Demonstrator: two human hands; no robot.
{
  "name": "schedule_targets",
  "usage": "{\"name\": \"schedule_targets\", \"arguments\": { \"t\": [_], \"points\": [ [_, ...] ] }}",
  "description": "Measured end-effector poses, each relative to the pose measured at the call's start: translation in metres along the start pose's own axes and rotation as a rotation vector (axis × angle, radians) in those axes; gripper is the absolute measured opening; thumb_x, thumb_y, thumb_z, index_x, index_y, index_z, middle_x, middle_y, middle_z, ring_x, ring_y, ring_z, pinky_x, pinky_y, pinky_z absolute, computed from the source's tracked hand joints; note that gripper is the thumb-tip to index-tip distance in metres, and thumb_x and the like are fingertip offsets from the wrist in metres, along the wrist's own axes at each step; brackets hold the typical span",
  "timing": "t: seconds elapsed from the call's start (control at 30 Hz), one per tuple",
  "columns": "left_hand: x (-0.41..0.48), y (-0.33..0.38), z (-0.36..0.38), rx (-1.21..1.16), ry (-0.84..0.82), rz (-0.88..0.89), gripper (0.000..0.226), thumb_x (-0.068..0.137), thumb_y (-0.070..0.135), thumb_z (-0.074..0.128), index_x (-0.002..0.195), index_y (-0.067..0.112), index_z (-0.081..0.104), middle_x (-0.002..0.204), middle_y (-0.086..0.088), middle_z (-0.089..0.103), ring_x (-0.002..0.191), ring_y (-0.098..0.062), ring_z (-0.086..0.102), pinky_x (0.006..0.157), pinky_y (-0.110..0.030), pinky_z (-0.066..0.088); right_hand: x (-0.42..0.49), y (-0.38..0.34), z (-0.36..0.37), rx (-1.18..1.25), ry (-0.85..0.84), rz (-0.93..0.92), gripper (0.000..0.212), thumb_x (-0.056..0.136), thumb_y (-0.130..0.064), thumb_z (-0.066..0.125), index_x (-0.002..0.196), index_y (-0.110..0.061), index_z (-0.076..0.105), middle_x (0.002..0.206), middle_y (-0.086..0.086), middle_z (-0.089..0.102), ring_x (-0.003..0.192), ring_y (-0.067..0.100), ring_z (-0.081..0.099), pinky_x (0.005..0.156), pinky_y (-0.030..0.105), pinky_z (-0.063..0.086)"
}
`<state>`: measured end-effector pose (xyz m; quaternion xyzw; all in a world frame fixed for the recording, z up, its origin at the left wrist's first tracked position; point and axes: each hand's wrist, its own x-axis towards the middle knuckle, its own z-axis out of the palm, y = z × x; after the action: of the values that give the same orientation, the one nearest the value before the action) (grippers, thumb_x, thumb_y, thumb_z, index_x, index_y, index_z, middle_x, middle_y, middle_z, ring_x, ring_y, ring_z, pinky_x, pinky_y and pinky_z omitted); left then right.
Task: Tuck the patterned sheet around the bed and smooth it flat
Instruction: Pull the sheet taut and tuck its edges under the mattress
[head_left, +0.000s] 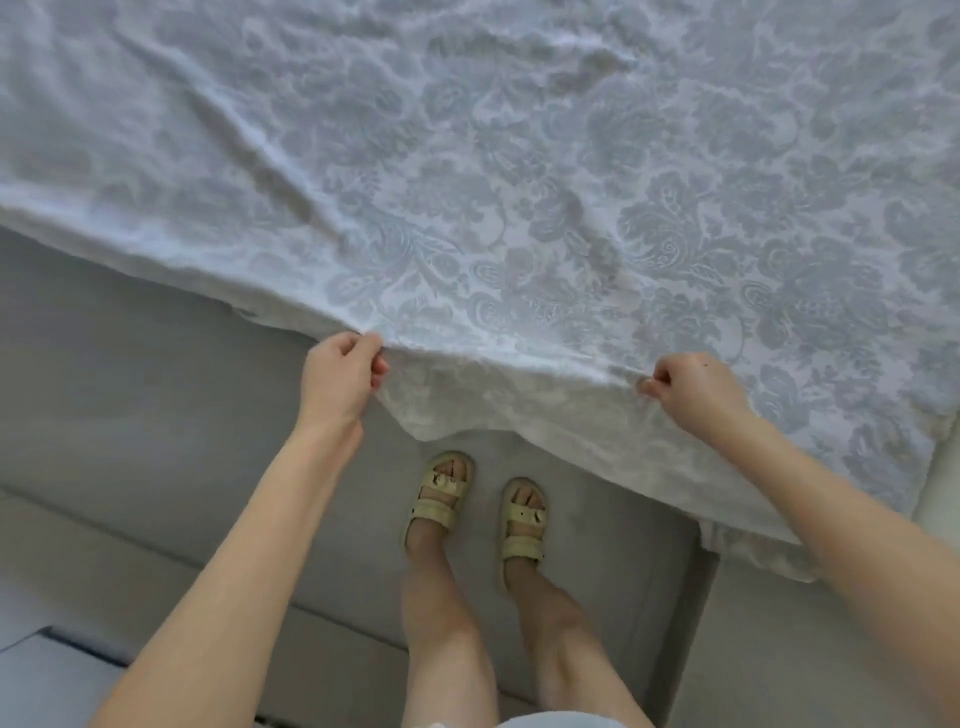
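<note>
The patterned sheet (519, 182), white with a grey-blue floral print, covers the bed across the upper part of the view and is wrinkled, with long creases at the left. Its near edge hangs over the bed's side in front of me. My left hand (340, 376) pinches that edge at a fold. My right hand (693, 387) grips the same edge farther right, fingers curled into the cloth. Between the two hands the edge sags in a loose flap.
The grey side of the bed base (130, 364) shows bare at the left under the sheet. My feet in pale sandals (441, 493) stand on the grey floor (597, 561) close to the bed. A pale wall or furniture edge (940, 499) lies at the right.
</note>
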<state>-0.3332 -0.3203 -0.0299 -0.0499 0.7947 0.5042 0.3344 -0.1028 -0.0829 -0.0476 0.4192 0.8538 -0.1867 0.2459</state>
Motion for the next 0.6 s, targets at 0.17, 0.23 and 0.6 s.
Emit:
{"name": "schedule_targets", "arguments": {
  "t": [0.17,0.23,0.6],
  "points": [
    [0.005,-0.028,-0.011,0.164,-0.105,-0.165,0.036,0.096,0.036,0.046,0.073,0.011,0.058,0.066,-0.004,0.06,0.049,-0.01,0.052,0.048,-0.022,0.035,0.008,-0.008,0.002,-0.365,-0.091,0.013,0.036,0.096,-0.028,0.051,0.066,-0.01,0.045,0.059,0.004,0.045,0.051,0.019,0.041,0.045,0.025,0.028],
    [0.003,-0.059,-0.02,0.222,-0.098,-0.321,0.042,0.096,0.043,0.042,0.078,0.008,0.057,0.068,-0.005,0.06,0.054,-0.015,0.051,0.049,-0.024,0.036,0.006,-0.018,0.001,-0.516,-0.165,-0.009,0.039,0.095,-0.025,0.049,0.06,-0.014,0.036,0.056,-0.001,0.036,0.047,0.015,0.032,0.044,0.023,0.022],
    [0.041,-0.12,-0.105,-0.1,0.275,-0.373,0.022,0.096,0.028,0.044,0.082,0.012,0.046,0.078,-0.007,0.045,0.074,-0.02,0.044,0.07,-0.031,0.038,0.019,-0.262,-0.007,-0.507,0.009,-0.533,0.044,0.093,-0.053,0.045,0.111,-0.016,0.059,0.101,0.001,0.066,0.086,0.019,0.063,0.057,0.025,0.041]
  ]
}}
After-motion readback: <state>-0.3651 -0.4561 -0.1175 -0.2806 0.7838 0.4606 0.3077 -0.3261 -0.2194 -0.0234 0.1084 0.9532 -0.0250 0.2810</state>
